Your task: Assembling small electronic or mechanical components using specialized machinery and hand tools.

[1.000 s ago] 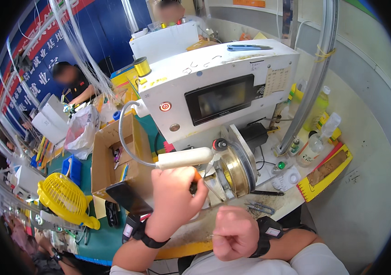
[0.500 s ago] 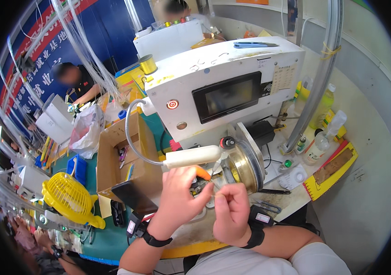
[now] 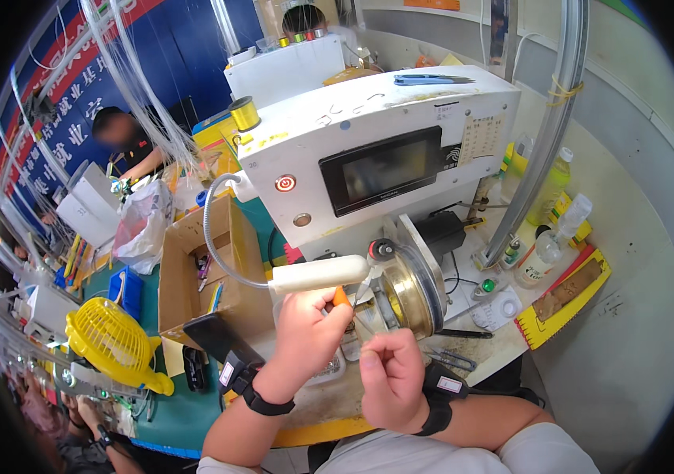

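Observation:
My left hand [image 3: 311, 336] is closed, thumb against curled fingers, just under the white lamp head [image 3: 317, 273]. An orange cover [image 3: 341, 297] shows at its forefinger. My right hand [image 3: 392, 379] is closed in a pinch to the right and nearer to me. A faint thin strand seems to run between the hands, but what each holds is too small to make out. Beyond them is the brass-coloured ring [image 3: 408, 298] of a white machine [image 3: 305, 178] with a dark screen [image 3: 382, 170]. A clear tray of small parts [image 3: 327, 371] lies partly hidden behind my left wrist.
Left of my hands stand a cardboard box [image 3: 175, 288], a dark phone-like slab [image 3: 218, 341] and a yellow fan [image 3: 112, 336]. Bottles [image 3: 540, 257], a yellow board [image 3: 566, 296] and tweezers [image 3: 453, 360] lie to the right. A metal post [image 3: 538, 150] rises there. Other people sit further off.
My hands have drawn apart. The right has moved lower, away from the left, and the left has turned slightly inward. The whole view has shifted a little.

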